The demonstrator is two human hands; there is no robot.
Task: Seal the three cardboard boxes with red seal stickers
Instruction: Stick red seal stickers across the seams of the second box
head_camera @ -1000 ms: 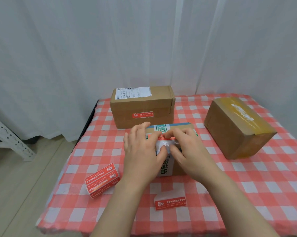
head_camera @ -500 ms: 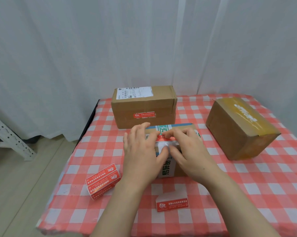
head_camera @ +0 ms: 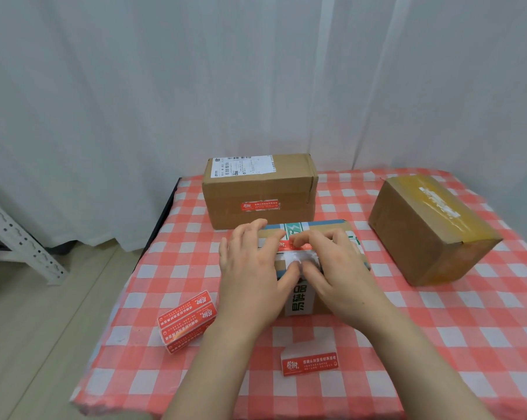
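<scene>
- Three boxes sit on the checked cloth (head_camera: 438,328): a back box (head_camera: 256,189), a middle box (head_camera: 300,301) and a right box (head_camera: 423,237).
- The back box has a red seal (head_camera: 260,205) on its front face, so I judge it done. The right box shows yellow tape only, with no red visible from here.
- The red sticker (head_camera: 295,245) lies across the top of the middle box, near its front edge and between both hands.
- Left hand (head_camera: 250,274): fingers spread and flat on the box top, probably to steady the box and smooth the sticker's end.
- Right hand (head_camera: 338,268): fingers bent, tips on the sticker, thumb beside the left thumb on a white patch. I cannot tell whether it pinches or presses.
- A stack of stickers (head_camera: 188,321) and one loose sticker (head_camera: 309,362) lie near the front edge, handy for the next box.
</scene>
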